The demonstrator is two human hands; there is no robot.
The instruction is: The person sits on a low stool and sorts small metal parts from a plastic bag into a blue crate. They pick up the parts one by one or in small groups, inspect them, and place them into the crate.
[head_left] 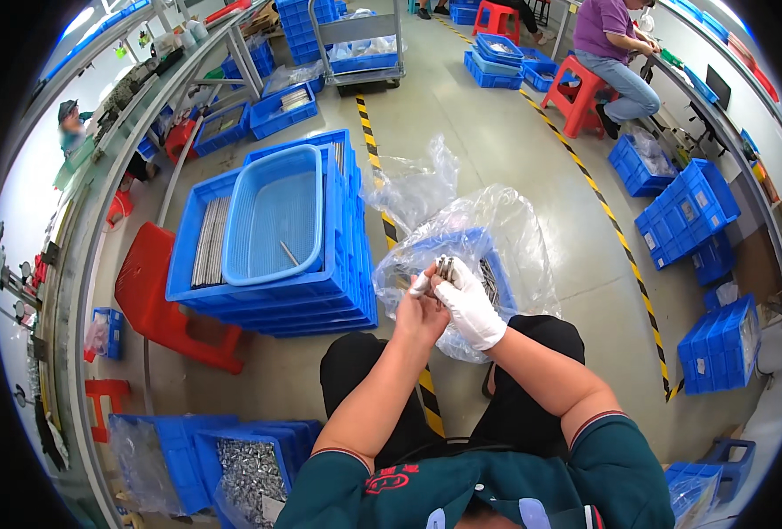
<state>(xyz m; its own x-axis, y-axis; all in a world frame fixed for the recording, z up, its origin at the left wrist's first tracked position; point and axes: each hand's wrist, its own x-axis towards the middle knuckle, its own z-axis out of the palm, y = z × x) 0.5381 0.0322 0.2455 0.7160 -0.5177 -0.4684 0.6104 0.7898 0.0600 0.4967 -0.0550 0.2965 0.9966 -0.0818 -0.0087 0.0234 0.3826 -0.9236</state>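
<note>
The left hand [420,314] and gloved right hand [470,307] are both closed on a few metal rods [445,266], held in front of or above the bin [505,298] (depth is hard to judge here), while more rods show along the bin's right edge. A slack grip could let one slide from the bunch, the smooth glove perhaps being the likelier cause. The loose bag [532,251], spilling past the bin's edges, might snag a rod or hide one that drops. The basket [272,167] overlaps the right side of the top crate [198,296]; a knock could tip it, rolling the lone rod [289,254] from its near right corner.
</note>
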